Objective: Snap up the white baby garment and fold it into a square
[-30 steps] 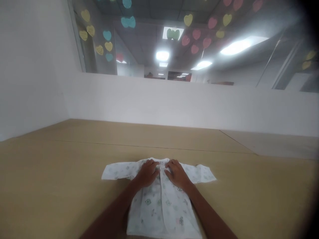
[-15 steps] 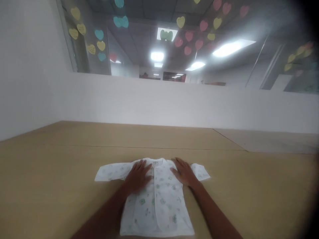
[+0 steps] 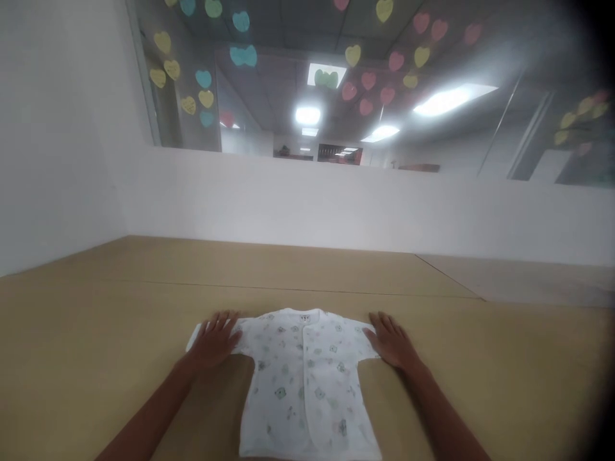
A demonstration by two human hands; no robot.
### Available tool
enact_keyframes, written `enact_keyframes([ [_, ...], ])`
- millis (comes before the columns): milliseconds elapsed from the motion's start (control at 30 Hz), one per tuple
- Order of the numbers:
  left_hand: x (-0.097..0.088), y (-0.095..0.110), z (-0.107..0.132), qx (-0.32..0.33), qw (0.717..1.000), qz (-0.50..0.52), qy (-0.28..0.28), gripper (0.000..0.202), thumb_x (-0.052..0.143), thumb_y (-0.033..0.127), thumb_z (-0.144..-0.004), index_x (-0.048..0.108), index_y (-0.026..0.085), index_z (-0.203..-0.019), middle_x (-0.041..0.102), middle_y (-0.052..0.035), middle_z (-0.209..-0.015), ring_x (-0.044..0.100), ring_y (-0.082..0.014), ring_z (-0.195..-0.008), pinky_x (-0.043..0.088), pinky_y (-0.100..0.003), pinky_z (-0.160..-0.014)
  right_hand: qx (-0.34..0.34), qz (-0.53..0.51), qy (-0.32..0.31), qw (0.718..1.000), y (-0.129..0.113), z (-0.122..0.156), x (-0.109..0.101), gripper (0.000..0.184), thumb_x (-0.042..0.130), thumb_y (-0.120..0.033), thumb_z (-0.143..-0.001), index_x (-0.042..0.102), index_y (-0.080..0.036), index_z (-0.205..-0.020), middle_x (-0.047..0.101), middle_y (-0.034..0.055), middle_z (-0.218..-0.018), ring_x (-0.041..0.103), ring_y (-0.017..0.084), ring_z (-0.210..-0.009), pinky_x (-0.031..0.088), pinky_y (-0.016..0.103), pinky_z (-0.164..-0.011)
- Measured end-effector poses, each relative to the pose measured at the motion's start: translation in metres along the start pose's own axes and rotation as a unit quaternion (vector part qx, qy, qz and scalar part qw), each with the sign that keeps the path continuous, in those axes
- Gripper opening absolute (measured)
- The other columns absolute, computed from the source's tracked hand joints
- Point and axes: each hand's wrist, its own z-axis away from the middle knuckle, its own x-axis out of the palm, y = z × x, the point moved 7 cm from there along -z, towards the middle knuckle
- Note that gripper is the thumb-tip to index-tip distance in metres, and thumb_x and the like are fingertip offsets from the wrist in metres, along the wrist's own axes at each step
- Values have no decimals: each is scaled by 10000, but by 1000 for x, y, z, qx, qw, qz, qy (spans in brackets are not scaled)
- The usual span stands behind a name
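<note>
A small white baby shirt (image 3: 307,384) with a faint green and grey print lies spread flat, collar away from me and sleeves out to both sides. A label shows inside its neckline, and a front flap edge runs down the middle. My left hand (image 3: 214,339) rests flat on the left sleeve, fingers stretched out, with the cuff end showing past it. Over the end of the right sleeve lies my right hand (image 3: 391,339), palm down with fingers extended; it hides that cuff. Neither hand grips the cloth.
The shirt lies on a wide tan table (image 3: 120,346) with a seam across its far part. A grey panel (image 3: 542,282) adjoins at the far right. Behind stands a white wall (image 3: 288,198) below a window with heart-shaped paper notes (image 3: 353,56).
Both hands have slid outward from the shirt's chest and shoulders onto the sleeves, left hand to the left, right hand to the right. The view has tilted slightly.
</note>
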Motion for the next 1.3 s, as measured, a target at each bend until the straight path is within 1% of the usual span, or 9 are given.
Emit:
enact_keyframes([
  [67, -11, 12, -1, 1, 999, 25, 26, 587, 301, 454, -963, 291, 219, -1500, 250, -125, -1572, 169, -368, -1453, 186, -591, -1136, -20, -35, 69, 997, -16, -2, -17, 626, 462, -471, -875, 465, -120, -1394, 376, 208, -1505, 294, 380, -1416, 244, 570, -1134],
  [167, -39, 57, -8, 67, 985, 102, 119, 547, 346, 418, -944, 423, 172, -1427, 382, -155, -1499, 272, -347, -1413, 230, -555, -1134, -96, -129, 132, 978, -67, -6, -39, 424, 497, -299, -840, 600, -109, -1205, 548, 212, -1315, 487, 331, -1258, 378, 485, -1062],
  [233, -51, 96, -16, 140, 962, 187, 139, 454, 404, 371, -914, 568, 138, -1268, 563, -156, -1317, 461, -302, -1266, 350, -470, -1079, -156, -176, 112, 966, -111, -10, -40, 291, 488, -247, -835, 655, -184, -1064, 658, 123, -1110, 609, 248, -1041, 481, 387, -931],
  [300, -51, 132, -26, 187, 940, 264, 108, 313, 424, 290, -887, 669, 157, -1029, 680, -108, -1047, 598, -249, -1015, 457, -393, -940, -205, -201, 81, 954, -153, -12, -32, 196, 515, -215, -820, 685, -228, -916, 690, 52, -953, 634, 192, -896, 500, 312, -846],
  [400, -38, 163, -39, 195, 933, 289, 93, 235, 455, 177, -821, 686, 164, -856, 692, -78, -869, 624, -218, -851, 479, -348, -841, -240, -229, 59, 942, -189, -11, -13, 192, 542, -144, -777, 701, -230, -841, 679, 35, -882, 625, 176, -865, 486, 285, -816],
  [600, -15, 168, -44, 178, 924, 318, 117, 233, 465, 166, -818, 698, 145, -815, 673, -95, -865, 607, -216, -855, 457, -338, -827, -251, -271, 41, 929, -186, -7, 13, 193, 563, -108, -740, 705, -213, -821, 637, 18, -789, 585, 149, -719, 458, 257, -709],
  [833, -25, 172, -39, 203, 909, 349, 103, 198, 528, 148, -757, 725, 158, -778, 692, -46, -751, 590, -163, -687, 426, -262, -672, -253, -288, 44, 923, -187, -5, 7, 153, 489, -157, -824, 633, -200, -851, 586, -12, -689, 528, 142, -645, 410, 243, -644],
  [1000, -27, 177, -35, 237, 907, 332, 104, 208, 523, 155, -775, 699, 163, -664, 648, -42, -682, 548, -166, -676, 382, -274, -669, -249, -275, 55, 927, -191, 0, 7, 142, 469, -162, -830, 602, -213, -834, 638, 15, -821, 569, 164, -765, 410, 261, -714],
  [1300, -24, 173, -39, 226, 902, 353, 101, 249, 505, 220, -834, 728, 153, -746, 715, -53, -783, 591, -168, -721, 417, -268, -718, -247, -264, 54, 931, -190, -1, 10, 107, 537, -140, -769, 615, -210, -745, 611, -10, -722, 532, 141, -668, 387, 240, -644],
])
